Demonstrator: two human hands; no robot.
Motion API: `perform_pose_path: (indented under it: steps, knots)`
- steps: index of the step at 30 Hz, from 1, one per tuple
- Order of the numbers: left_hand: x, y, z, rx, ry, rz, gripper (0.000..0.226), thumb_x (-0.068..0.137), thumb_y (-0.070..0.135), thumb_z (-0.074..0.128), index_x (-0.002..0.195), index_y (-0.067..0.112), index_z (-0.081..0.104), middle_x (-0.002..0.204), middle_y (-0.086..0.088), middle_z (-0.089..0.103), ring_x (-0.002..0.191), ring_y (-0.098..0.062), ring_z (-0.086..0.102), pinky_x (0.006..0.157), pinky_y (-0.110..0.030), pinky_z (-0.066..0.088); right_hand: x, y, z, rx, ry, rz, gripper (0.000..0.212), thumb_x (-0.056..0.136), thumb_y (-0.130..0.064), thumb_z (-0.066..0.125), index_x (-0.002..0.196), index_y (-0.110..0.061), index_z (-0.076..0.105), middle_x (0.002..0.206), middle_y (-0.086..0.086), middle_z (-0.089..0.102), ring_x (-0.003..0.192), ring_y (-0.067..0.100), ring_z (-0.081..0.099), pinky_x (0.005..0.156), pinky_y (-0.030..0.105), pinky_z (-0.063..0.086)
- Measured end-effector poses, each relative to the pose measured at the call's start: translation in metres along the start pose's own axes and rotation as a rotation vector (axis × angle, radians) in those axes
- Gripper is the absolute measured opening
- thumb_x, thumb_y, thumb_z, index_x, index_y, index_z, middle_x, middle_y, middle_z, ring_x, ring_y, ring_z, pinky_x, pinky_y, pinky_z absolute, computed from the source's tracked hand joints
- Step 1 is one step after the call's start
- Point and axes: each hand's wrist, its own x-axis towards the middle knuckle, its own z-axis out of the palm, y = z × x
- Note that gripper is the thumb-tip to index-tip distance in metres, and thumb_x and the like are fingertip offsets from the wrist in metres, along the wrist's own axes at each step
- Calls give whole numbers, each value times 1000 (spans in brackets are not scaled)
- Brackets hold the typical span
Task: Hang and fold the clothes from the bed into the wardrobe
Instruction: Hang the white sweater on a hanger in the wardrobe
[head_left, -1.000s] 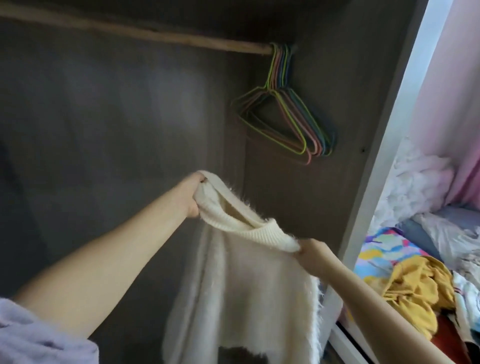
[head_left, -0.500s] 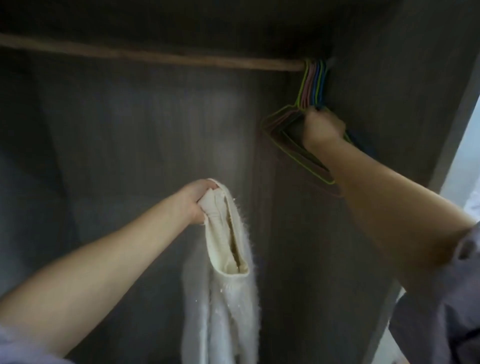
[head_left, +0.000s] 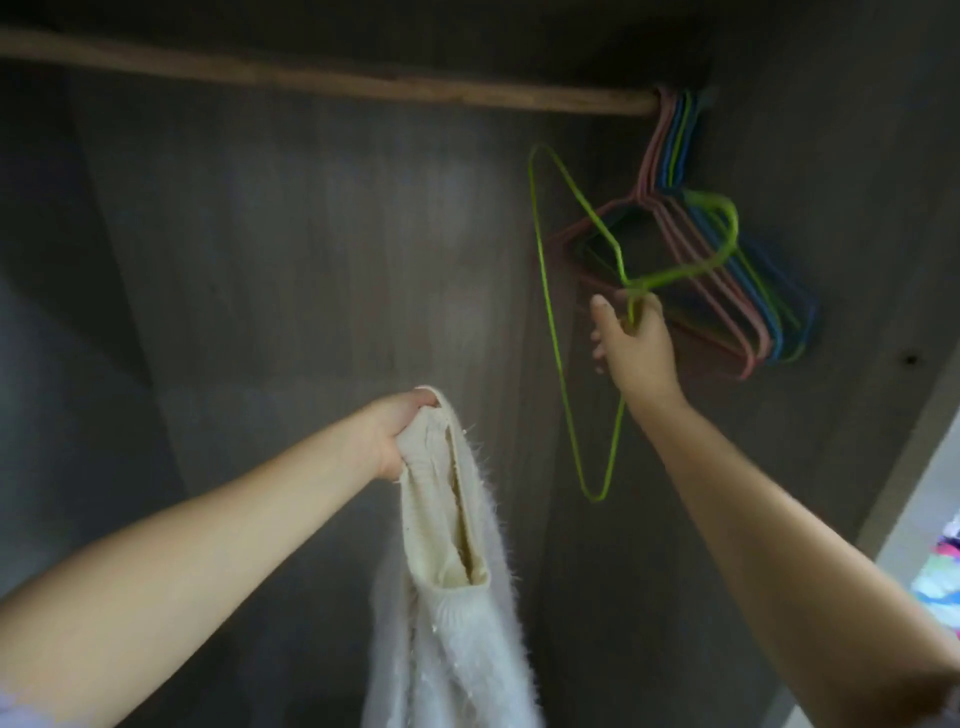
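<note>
A fluffy cream sweater (head_left: 457, 597) hangs from my left hand (head_left: 397, 434), which grips it at the ribbed neckline in the lower middle of the view. My right hand (head_left: 631, 345) pinches a green wire hanger (head_left: 558, 338) at the base of its hook, off the rail and tilted, its triangle hanging down to the left. The hanger is up and to the right of the sweater, apart from it. Both are inside the dark grey wardrobe (head_left: 311, 286).
A wooden rail (head_left: 337, 85) runs across the top of the wardrobe. Several pink, blue and green hangers (head_left: 737, 291) hang bunched at its right end against the side wall. Colourful clothes (head_left: 943, 577) show past the wardrobe's pale edge at far right.
My right hand let go of the sweater, reached to the bunched hangers and has pulled a green one off the rail, down and left. The left hand still holds the sweater.
</note>
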Motion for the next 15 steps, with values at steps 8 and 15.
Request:
perform_pose_path:
  steps: [8, 15]
  knots:
    - [15, -44, -28, 131, 39, -76, 36, 97, 27, 42, 66, 11, 52, 46, -6, 58, 41, -19, 58, 50, -25, 51, -97, -30, 11, 868, -5, 380, 43, 100, -45, 39, 64, -21, 42, 44, -9, 14, 36, 5, 10, 38, 16, 5]
    - [20, -42, -45, 186, 81, -13, 21, 86, 21, 48, 67, 14, 54, 69, -9, 54, 64, -26, 53, 79, -36, 48, -160, -35, 54, 882, 0, 242, 42, 99, -36, 37, 64, -14, 39, 42, -9, 17, 34, 4, 13, 42, 14, 7]
